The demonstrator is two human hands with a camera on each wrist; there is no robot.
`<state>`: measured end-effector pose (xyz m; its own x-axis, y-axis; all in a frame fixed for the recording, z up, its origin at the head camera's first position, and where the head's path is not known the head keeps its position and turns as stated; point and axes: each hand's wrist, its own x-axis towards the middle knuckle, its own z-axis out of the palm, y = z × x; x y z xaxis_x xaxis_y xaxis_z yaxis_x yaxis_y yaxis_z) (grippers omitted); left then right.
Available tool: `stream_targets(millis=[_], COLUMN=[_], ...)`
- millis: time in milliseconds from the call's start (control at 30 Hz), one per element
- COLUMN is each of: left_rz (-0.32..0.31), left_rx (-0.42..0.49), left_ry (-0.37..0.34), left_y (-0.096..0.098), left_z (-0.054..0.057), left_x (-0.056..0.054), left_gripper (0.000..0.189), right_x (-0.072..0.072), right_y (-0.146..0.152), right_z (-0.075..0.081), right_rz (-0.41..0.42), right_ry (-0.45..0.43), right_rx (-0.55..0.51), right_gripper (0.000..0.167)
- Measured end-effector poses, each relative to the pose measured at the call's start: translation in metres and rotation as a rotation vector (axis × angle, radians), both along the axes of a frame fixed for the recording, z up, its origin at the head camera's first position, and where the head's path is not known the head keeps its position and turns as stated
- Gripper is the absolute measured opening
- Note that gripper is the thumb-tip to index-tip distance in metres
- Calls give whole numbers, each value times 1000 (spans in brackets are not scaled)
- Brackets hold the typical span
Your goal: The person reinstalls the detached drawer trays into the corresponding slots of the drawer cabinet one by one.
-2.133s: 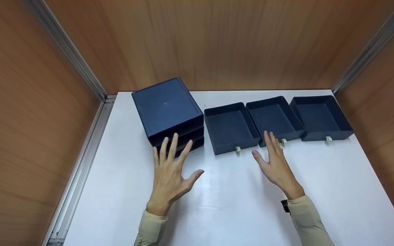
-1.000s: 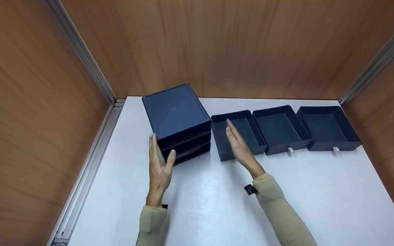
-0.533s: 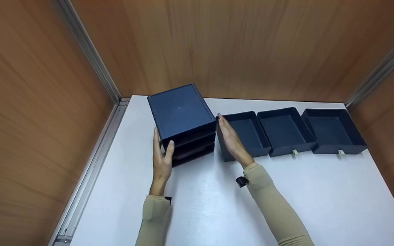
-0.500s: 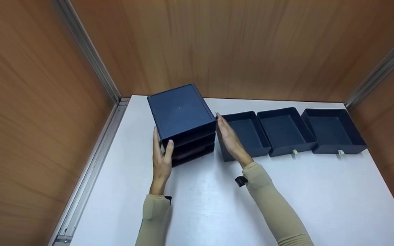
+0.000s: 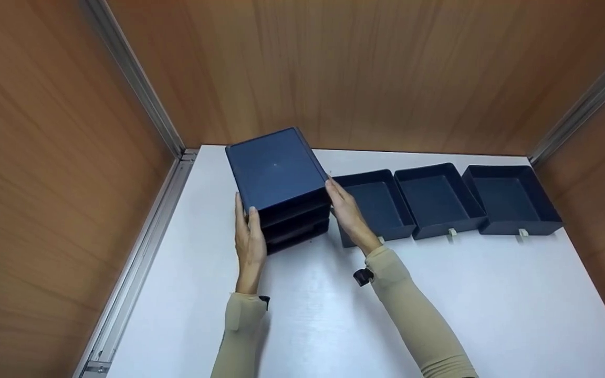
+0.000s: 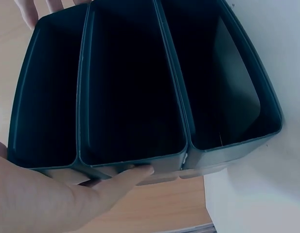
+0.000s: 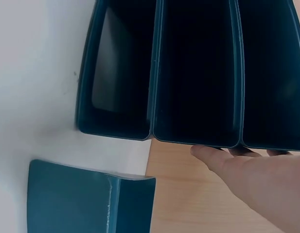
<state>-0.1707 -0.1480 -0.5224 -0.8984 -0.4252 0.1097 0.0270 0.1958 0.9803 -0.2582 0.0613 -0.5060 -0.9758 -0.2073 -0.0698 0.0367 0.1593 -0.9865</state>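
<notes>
A dark blue drawer cabinet (image 5: 276,168) stands at the back left, its three slots drawerless and facing me. My left hand (image 5: 249,244) presses the cabinet's left side with straight fingers, the thumb reaching its front edge. Against the opposite wall lies my right hand (image 5: 351,214), fingertips at the top right corner. In the left wrist view, the left thumb (image 6: 125,179) lies along the outer wall. The right wrist view shows the right thumb (image 7: 213,156) at the rim of the middle slot (image 7: 198,73); the other fingers are mostly hidden behind the wall.
Three dark blue drawers with small light pulls stand to the right: the nearest drawer (image 5: 378,205) close beside the cabinet, then a middle drawer (image 5: 439,202) and a far drawer (image 5: 515,199). The white table (image 5: 313,325) is enclosed by a wooden back wall (image 5: 360,79) and side walls.
Both hands came in from the front of the table to the cabinet's two sides. The thumbs have since shifted toward its front edges. The cabinet and the drawers stay put.
</notes>
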Motion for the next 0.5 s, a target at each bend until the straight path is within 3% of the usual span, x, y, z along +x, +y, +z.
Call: stream_targets(millis=[233, 500], left_rz=[28, 26], left_rx=[22, 1], left_ry=[77, 94], left_y=[12, 37], left_z=[-4, -4], left_x=[9, 37], left_gripper=[63, 68], right_x=[-1, -7], right_y=[2, 10], right_z=[-2, -3], right_rz=[50, 62], right_ry=[-38, -28], right_rx=[-106, -78], right_gripper=[64, 67])
